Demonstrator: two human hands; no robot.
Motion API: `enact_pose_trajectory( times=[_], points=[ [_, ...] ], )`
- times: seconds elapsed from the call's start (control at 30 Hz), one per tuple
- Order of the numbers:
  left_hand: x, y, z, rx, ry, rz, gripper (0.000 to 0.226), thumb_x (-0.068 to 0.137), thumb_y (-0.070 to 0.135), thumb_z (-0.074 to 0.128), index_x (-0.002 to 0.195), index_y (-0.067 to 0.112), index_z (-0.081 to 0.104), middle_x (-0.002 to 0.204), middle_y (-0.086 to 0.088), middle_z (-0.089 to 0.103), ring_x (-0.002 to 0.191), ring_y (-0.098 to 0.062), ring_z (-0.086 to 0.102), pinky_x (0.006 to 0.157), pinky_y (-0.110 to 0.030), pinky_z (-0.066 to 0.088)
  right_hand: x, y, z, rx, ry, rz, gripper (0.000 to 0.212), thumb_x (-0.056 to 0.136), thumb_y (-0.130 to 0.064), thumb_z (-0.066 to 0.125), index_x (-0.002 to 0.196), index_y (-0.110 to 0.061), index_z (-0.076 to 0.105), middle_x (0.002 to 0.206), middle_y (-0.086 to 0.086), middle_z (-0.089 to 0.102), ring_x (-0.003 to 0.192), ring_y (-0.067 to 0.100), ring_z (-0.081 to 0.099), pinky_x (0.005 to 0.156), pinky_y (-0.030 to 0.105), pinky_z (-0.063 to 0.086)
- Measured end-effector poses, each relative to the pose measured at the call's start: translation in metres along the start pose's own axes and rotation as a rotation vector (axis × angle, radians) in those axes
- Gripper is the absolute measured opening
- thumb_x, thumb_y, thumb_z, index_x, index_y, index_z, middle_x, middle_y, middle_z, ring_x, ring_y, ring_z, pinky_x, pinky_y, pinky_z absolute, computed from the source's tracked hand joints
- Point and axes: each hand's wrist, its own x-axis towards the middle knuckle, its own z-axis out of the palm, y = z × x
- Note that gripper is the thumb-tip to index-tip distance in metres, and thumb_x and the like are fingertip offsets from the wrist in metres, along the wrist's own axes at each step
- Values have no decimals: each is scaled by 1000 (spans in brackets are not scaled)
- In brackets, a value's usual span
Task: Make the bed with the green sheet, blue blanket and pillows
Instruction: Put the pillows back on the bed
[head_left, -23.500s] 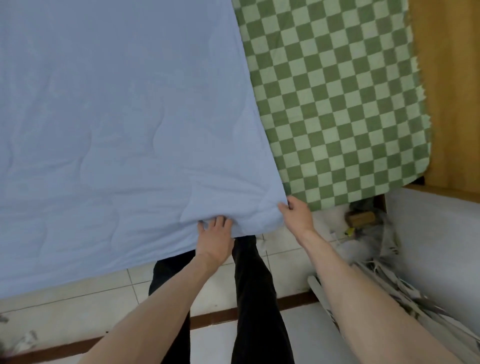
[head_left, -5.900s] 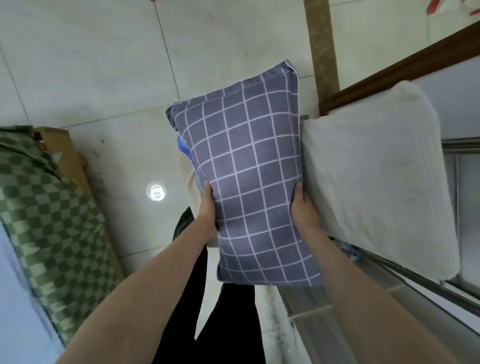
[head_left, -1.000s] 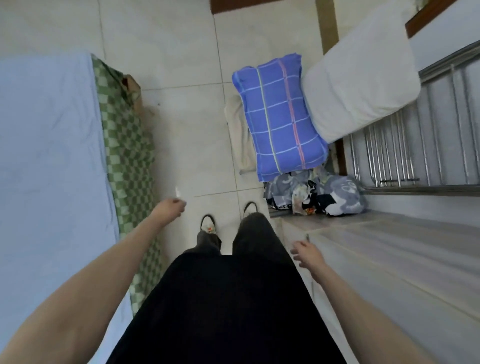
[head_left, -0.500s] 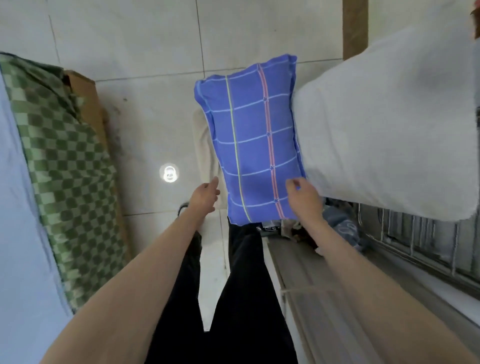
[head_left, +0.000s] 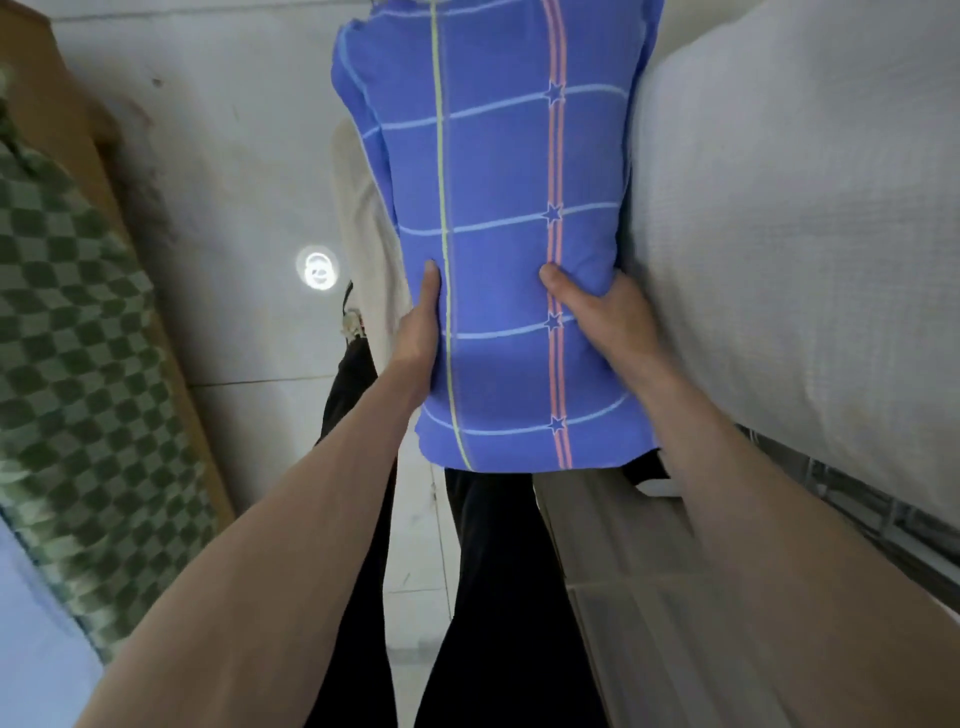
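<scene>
A bright blue pillow (head_left: 493, 171) with pale grid lines, a yellow stripe and a pink double stripe stands on end in front of me. My left hand (head_left: 418, 327) grips its left side, thumb on the front. On the other side my right hand (head_left: 597, 312) grips it, thumb pressed into the fabric. A large white pillow (head_left: 800, 218) leans against it on the right. The green checked sheet (head_left: 78, 374) covers the bed at the left, with a corner of the blue blanket (head_left: 31, 649) at the bottom left.
A pale cloth (head_left: 363, 218) hangs behind the blue pillow. A grey ledge (head_left: 649, 597) and metal rails (head_left: 883, 514) run along the right. The bed's wooden frame (head_left: 67, 130) borders a tiled floor (head_left: 234, 182), where a round light reflection shows. My black-trousered legs stand below.
Both hands have closed on the sides of the blue pillow, which half a second ago they were only reaching toward. The pillow now looms closer and larger.
</scene>
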Motion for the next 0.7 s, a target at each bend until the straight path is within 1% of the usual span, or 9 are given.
enact_pose_trajectory(
  times=[0.07,0.13,0.17,0.2,0.27,0.4,0.47,0.6,0.7],
  points=[
    [-25,9,-17,86,68,15,83,54,105,47,93,40,80,103,17,77,90,-8,75,85,-33,52,-19,-21,-2,-9,22,-21,84,61,-78,73,122,-19,70,120,-2,69,118,12,63,103,40,51],
    [-60,18,-40,119,123,46,106,47,109,43,117,34,72,121,9,72,109,-17,69,102,-42,49,-51,-46,0,54,-18,-45,80,67,-71,76,129,-23,63,128,-6,64,123,10,59,108,36,47],
    [-80,21,-53,86,108,54,108,51,107,45,126,32,68,127,8,70,115,-19,66,109,-45,46,-69,-61,4,100,-59,-60,70,71,-65,78,127,-27,62,126,-13,65,121,4,60,106,29,47],
    [-101,24,-68,50,75,54,105,58,104,48,132,31,66,129,8,70,119,-20,66,113,-47,44,-86,-78,9,105,-99,-67,61,73,-63,78,123,-32,61,123,-20,65,118,0,61,103,23,47],
    [-143,33,-103,-1,56,75,91,73,95,49,136,31,65,132,7,69,123,-21,65,116,-48,41,-123,-119,26,56,-166,-41,57,74,-71,70,118,-39,56,117,-22,64,118,6,62,94,22,45],
    [-224,63,-194,-169,122,168,79,85,82,50,137,24,64,134,2,69,126,-19,64,119,-47,37,-190,-214,75,-79,-264,-118,69,80,-76,56,130,-29,55,131,-6,64,122,19,60,90,24,40],
    [-256,80,-248,-235,156,203,73,84,81,53,130,26,68,126,5,73,116,-13,69,115,-45,42,-222,-264,109,-147,-315,-177,74,76,-79,53,128,-26,55,127,-5,66,118,20,62,87,28,42],
    [-291,115,-363,-319,266,219,81,71,92,56,123,33,72,120,8,75,111,-15,71,109,-45,47,-268,-353,196,-249,-408,-277,76,72,-84,47,123,-28,54,118,-7,67,108,19,65,85,32,47],
    [-304,150,-437,-370,328,282,60,76,90,53,110,45,74,115,18,75,106,-6,72,107,-42,47,-286,-413,263,-266,-435,-318,69,74,-85,47,118,-32,52,115,-11,65,106,17,64,86,33,47]
  ],
)
